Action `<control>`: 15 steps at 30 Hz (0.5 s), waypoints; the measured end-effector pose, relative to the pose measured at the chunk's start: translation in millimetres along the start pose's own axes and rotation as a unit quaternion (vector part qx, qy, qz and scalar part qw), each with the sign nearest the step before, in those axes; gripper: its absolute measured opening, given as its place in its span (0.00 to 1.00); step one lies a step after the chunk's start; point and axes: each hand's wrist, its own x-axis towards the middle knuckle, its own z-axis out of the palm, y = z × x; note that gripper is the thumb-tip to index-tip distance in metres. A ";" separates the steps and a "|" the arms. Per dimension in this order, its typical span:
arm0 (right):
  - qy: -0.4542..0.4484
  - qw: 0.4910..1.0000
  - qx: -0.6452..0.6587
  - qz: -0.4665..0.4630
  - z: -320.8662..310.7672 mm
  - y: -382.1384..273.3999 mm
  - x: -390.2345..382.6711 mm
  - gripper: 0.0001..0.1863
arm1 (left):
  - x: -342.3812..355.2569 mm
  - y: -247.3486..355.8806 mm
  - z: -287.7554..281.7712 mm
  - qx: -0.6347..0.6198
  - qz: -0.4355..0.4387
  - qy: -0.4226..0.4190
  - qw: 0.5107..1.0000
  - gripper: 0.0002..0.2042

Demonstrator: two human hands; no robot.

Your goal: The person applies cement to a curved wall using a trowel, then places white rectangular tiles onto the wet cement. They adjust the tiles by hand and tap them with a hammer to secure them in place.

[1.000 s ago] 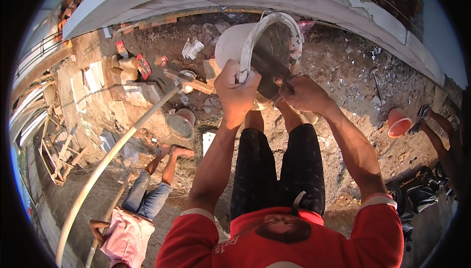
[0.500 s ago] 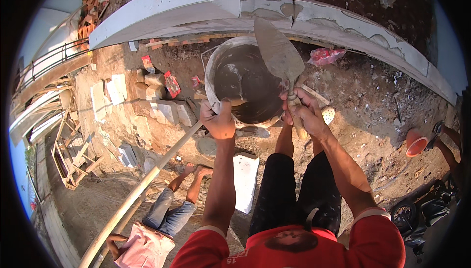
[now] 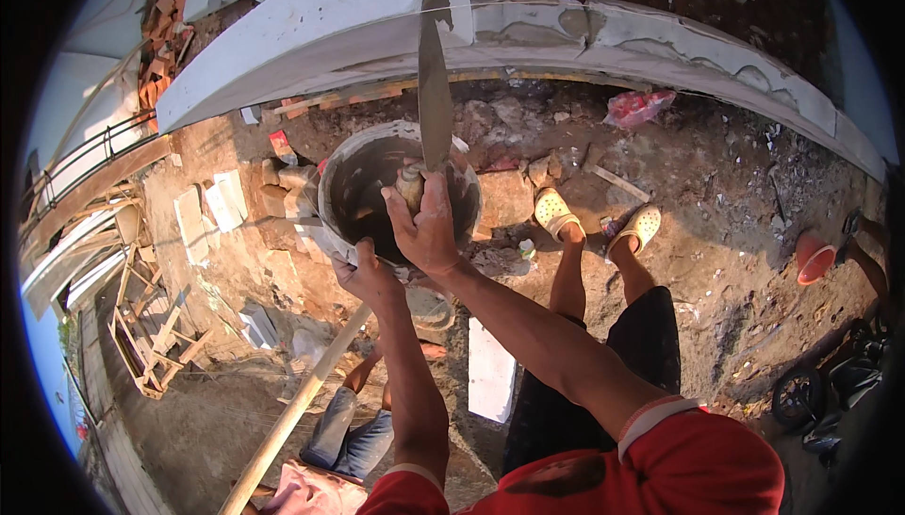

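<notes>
Head view: right fingers (image 3: 435, 202) gripped the trowel (image 3: 434, 100) by its handle, blade jutting ahead of them; left fingers (image 3: 366, 253) pinched the bucket (image 3: 339, 154) at its near rim, below the right fingers.

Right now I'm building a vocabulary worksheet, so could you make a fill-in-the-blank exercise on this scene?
1. The left hand holds the rim of the ____.
2. The right hand grips the trowel by its ____.
3. The person's shirt is mainly ____.
Missing words: bucket; handle; red.
</notes>
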 end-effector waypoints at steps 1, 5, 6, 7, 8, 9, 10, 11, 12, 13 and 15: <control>0.000 1.000 -0.022 -0.016 -7.5 -0.2 -7.5 0.23 | 3.0 -3.3 -3.7 -0.025 -0.016 -0.011 0.999 0.10; -0.025 0.995 0.057 0.072 -28.5 8.0 -0.5 0.20 | 6.5 -16.8 -9.4 -0.007 -0.008 -0.003 1.000 0.12; -0.018 0.994 0.072 0.075 -30.0 11.9 9.4 0.20 | 5.7 -19.2 -9.6 -0.013 0.003 -0.011 1.000 0.12; -0.029 0.995 0.051 0.082 -29.0 14.1 17.6 0.20 | 4.7 -20.5 -9.7 -0.012 -0.004 -0.008 1.000 0.13; -0.040 0.995 0.029 0.087 -28.0 15.1 24.6 0.19 | 3.5 -21.3 -8.5 -0.016 0.018 -0.020 1.000 0.13; -0.035 0.998 -0.005 0.049 -25.3 13.6 27.8 0.19 | 1.7 -21.8 -6.3 -0.015 0.020 -0.023 0.999 0.14; -0.029 0.999 -0.040 0.010 -24.0 10.6 28.7 0.20 | -0.3 -21.8 -3.8 -0.012 0.008 -0.017 1.000 0.14; -0.031 0.999 -0.027 -0.011 -24.0 5.4 24.0 0.20 | -1.9 -21.7 -0.9 -0.024 0.020 -0.031 0.999 0.14; -0.033 0.999 -0.014 -0.031 -26.0 -2.4 14.0 0.20 | -3.8 -21.4 1.4 -0.035 0.018 -0.036 0.999 0.14; -0.032 0.998 -0.004 -0.046 -28.5 -10.2 3.9 0.20 | -5.1 -21.0 3.2 -0.046 0.016 -0.043 0.998 0.14; -0.028 0.994 0.101 0.029 -33.1 -20.3 -5.4 0.22 | -7.3 -19.6 2.1 -0.011 0.021 -0.050 0.998 0.19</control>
